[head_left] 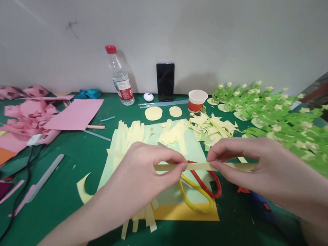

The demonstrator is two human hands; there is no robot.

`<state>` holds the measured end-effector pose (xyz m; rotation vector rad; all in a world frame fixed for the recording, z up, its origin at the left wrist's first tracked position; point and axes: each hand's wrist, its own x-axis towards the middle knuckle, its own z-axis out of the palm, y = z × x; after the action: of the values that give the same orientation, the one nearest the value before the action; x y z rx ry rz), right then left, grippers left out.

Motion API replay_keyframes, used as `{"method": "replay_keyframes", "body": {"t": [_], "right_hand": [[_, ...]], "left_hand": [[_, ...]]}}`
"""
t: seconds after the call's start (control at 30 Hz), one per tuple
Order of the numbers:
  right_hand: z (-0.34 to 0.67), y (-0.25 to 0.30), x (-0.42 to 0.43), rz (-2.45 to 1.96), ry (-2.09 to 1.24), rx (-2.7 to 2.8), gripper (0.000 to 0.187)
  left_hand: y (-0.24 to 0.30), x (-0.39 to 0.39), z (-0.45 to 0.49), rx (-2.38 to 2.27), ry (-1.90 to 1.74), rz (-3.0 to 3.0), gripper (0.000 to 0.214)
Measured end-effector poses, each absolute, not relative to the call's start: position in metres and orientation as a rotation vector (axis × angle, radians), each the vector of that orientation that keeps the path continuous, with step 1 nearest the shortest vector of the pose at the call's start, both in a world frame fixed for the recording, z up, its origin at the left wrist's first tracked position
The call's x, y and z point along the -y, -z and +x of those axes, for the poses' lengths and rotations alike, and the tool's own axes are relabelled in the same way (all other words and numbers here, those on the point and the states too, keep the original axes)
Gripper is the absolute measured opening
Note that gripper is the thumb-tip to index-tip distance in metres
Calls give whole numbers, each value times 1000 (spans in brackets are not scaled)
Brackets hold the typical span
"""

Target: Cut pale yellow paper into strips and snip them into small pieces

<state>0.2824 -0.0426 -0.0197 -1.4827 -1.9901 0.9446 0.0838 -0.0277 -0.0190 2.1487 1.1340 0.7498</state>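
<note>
- Left hand and right hand both pinch one strip, stretched between them above the scissors.
- This strip seems flat, not yet folded.
- Many green trees stand at right, apparently finished.
- Loose strips remain unused on the sheet.

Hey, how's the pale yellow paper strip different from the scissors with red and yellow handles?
The pale yellow paper strip is pinched in your left hand and right hand; the red-and-yellow-handled scissors lie below. The strip looks straight; the scissors have rounded handle loops. The strip is one pale colour; the scissors' handles show two bright ones. Your hands partly hide both.
</note>
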Motion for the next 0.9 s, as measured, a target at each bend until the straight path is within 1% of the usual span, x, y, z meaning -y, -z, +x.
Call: {"method": "replay_keyframes", "body": {"t": [0.2, 0.33, 0.47, 0.7, 0.8, 0.9], "right_hand": [[267, 27, 40, -1328, -844, 2055, 17], [263, 28, 39, -1370, -862, 2104, 15], [265, 28, 41, -1397, -888, 2070, 13], [268, 27, 42, -1441, -988, 2026, 16], [270, 22, 41, -1464, -1041, 2014, 14], [275, 15, 41, -1499, -1020, 2002, 12]], "left_hand": [[24, 31, 91, -1091, -753, 2261, 13], [30, 34, 94, -1058, -768, 2393, 12], [35, 37, 94, -1004, -830, 2526, 17], [32, 38, 91, -982, -798, 2491, 15], [26, 38, 87, -1020, -772, 2409, 15], [16, 37, 81, -1057, -757, 2329, 14]]}}
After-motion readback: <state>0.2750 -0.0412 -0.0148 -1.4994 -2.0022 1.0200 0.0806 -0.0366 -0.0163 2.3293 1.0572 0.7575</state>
